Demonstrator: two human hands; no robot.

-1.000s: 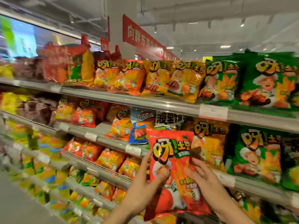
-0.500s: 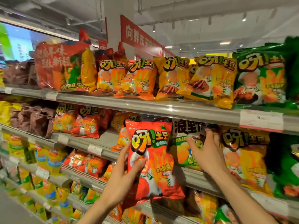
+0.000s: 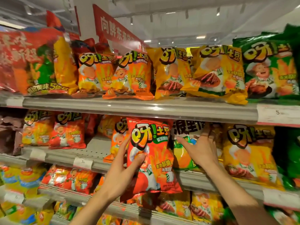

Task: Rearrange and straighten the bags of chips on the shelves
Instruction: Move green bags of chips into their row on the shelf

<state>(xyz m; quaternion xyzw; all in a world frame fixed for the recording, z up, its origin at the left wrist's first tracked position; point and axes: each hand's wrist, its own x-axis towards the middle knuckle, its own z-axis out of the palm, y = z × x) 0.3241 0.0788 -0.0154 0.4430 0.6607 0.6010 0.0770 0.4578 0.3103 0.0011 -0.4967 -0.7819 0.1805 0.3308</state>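
Step in hand looks like slotting a stray bag into its row on the middle shelf (image 3: 90, 161). Left hand (image 3: 125, 172) grips the red chip bag (image 3: 152, 153) from its left edge, thumb pressed on the front, fingers wrapped behind; the bag is upright, held out in front of the shelf lip, its top near the underside of the upper shelf (image 3: 139, 109). Right hand (image 3: 199, 148) is spread wide, fingers straight, pressed against the green and white bag (image 3: 183, 158) that stands just right of the red one, seemingly pushing it back or aside; the fingertips reach toward the yellow bag (image 3: 248, 153) next over, but contact there is not clear. Likely next: make room with the right hand, then push the red bag in upright. Where it belongs is a guess; matching red bags (image 3: 68, 132) sit further left on the same shelf, with a bare stretch of shelf between. Risk: the neighbour tips forward once the right hand lets go. Versus half a second ago: the red bag sits a bit higher and closer to the shelf, left-hand grip unchanged, right hand is on the same bag but flatter and more spread; a second ago both hands held the red bag lower, off the shelf.
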